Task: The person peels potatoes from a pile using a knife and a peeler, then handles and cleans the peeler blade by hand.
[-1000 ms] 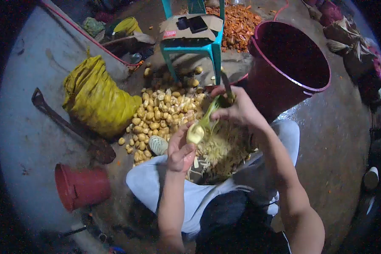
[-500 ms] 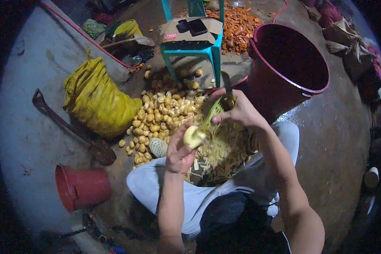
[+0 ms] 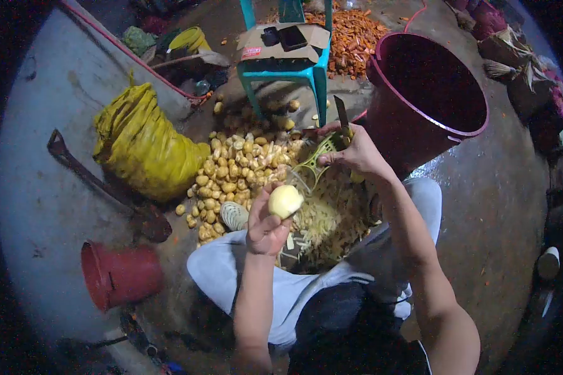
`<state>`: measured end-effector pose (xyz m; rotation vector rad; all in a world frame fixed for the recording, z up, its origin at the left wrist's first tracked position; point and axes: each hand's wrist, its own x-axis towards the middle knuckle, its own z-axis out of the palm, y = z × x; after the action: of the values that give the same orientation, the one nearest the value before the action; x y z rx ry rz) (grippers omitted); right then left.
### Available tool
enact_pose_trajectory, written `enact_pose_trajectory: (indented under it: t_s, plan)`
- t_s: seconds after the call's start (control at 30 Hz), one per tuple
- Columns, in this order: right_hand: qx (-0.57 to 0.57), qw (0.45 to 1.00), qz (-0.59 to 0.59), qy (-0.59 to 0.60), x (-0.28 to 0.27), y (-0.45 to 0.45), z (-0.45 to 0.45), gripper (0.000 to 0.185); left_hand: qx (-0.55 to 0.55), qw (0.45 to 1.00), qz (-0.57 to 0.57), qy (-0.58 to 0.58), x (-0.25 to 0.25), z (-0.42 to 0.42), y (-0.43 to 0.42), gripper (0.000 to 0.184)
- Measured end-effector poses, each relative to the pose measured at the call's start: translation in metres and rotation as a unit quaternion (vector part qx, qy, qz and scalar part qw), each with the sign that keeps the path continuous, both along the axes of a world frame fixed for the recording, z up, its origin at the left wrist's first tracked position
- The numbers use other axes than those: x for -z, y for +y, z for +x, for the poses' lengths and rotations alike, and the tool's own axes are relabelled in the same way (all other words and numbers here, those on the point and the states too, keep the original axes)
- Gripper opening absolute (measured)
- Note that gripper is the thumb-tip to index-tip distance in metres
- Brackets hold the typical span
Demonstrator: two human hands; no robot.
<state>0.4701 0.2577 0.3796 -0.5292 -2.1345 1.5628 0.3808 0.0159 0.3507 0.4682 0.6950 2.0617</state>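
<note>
Pale yellow and smooth, a rounded peeled potato [image 3: 286, 201] sits in the person's left hand [image 3: 264, 232], the fingers curved snugly about its left side and underside. Wrapped around a light-green peeler [image 3: 324, 150] with an openwork frame, the right hand [image 3: 358, 154] has its fingers drawn in; a dark, straight blade [image 3: 341, 112] juts up beyond them. The peeler's lower end is near the potato, but whether they touch cannot be told.

Limp, pale peelings [image 3: 328, 222] lie matted on the floor [image 3: 481, 219] beneath the hands, beside a heap of knobbly, yellow-brown potatoes [image 3: 234, 172]. Left of these leans a creased yellow sack [image 3: 145, 144], its contents hidden. A large maroon tub [image 3: 394, 134] holds deep shadow, so its contents cannot be made out. Nearer the person is a smaller red bucket [image 3: 134, 275]. Flat cardboard [image 3: 254, 51] on a teal plastic chair [image 3: 319, 78] carries two dark objects [image 3: 292, 37].
</note>
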Motion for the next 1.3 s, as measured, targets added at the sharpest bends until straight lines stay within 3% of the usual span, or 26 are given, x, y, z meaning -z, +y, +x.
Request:
enact_pose_trajectory:
  t_s: [0.07,0.13,0.23,0.27,0.33,0.43,0.47,0.5,0.6,0.73,0.8,0.83,0.87,1.07,1.13,1.17,1.2,1.3]
  plan:
    - [-0.077,0.995,-0.066,0.022,-0.01,-0.008,0.005,0.056,-0.042,0.998,-0.015,-0.052,0.0,0.002,-0.001,0.065]
    - [-0.042,0.997,0.054,0.043,-0.037,-0.031,0.011,0.057,-0.039,0.999,-0.006,-0.027,-0.002,0.001,0.005,0.062]
    - [-0.013,0.999,-0.011,0.027,-0.007,-0.01,0.0,0.057,-0.051,0.998,0.002,0.022,-0.001,0.004,0.005,0.055]
    - [-0.012,0.994,-0.091,0.055,0.011,0.001,-0.006,0.057,-0.05,0.998,0.003,0.023,-0.003,0.005,0.005,0.055]
    - [-0.042,0.994,-0.099,0.026,-0.001,0.0,-0.002,0.057,-0.063,0.995,-0.005,-0.073,-0.009,0.009,0.006,0.057]
    - [-0.044,0.997,0.046,0.038,-0.033,-0.031,0.008,0.053,-0.052,0.998,-0.007,-0.028,-0.007,0.006,0.008,0.055]
    - [-0.046,0.997,0.042,0.037,-0.028,-0.029,0.006,0.053,-0.037,0.999,-0.02,0.011,-0.006,0.005,0.006,0.054]
    - [-0.027,0.999,0.018,0.036,-0.017,-0.023,0.003,0.055,-0.053,0.998,-0.031,0.032,-0.008,0.007,0.006,0.069]
    - [-0.004,0.997,-0.077,0.013,0.003,-0.002,-0.003,0.056,-0.039,0.998,0.008,-0.04,0.002,0.004,0.001,0.07]
    - [-0.054,0.996,0.035,0.058,-0.032,-0.031,0.007,0.056,-0.043,0.997,-0.052,-0.037,0.002,0.004,0.0,0.066]
    - [-0.019,0.995,0.01,0.099,-0.021,-0.029,0.001,0.055,-0.039,0.997,-0.025,-0.054,0.007,0.005,-0.002,0.062]
    - [0.013,1.0,-0.002,0.013,-0.009,-0.014,-0.001,0.053,-0.034,0.997,0.009,-0.066,0.008,0.005,0.0,0.058]
    - [0.014,0.998,-0.038,0.037,0.01,-0.001,-0.005,0.051,-0.027,0.996,0.046,-0.077,0.008,0.004,0.004,0.054]
    - [-0.024,0.999,-0.029,0.038,0.005,0.001,-0.004,0.047,-0.046,0.991,0.027,-0.12,-0.003,-0.008,0.004,0.048]
    - [-0.035,0.995,-0.08,0.037,0.016,0.005,-0.004,0.045,-0.093,0.994,-0.038,0.033,0.0,-0.004,0.002,0.048]
    - [-0.048,0.996,-0.051,0.056,0.029,0.011,-0.007,0.044,-0.112,0.991,-0.061,0.05,-0.001,-0.001,0.003,0.049]
    - [-0.046,0.996,-0.049,0.055,0.025,0.011,-0.004,0.044,-0.11,0.991,-0.059,0.048,-0.002,0.0,0.004,0.049]
    - [-0.105,0.993,-0.051,0.011,-0.012,-0.007,0.002,0.052,-0.102,0.967,-0.123,0.197,-0.005,-0.003,0.001,0.047]
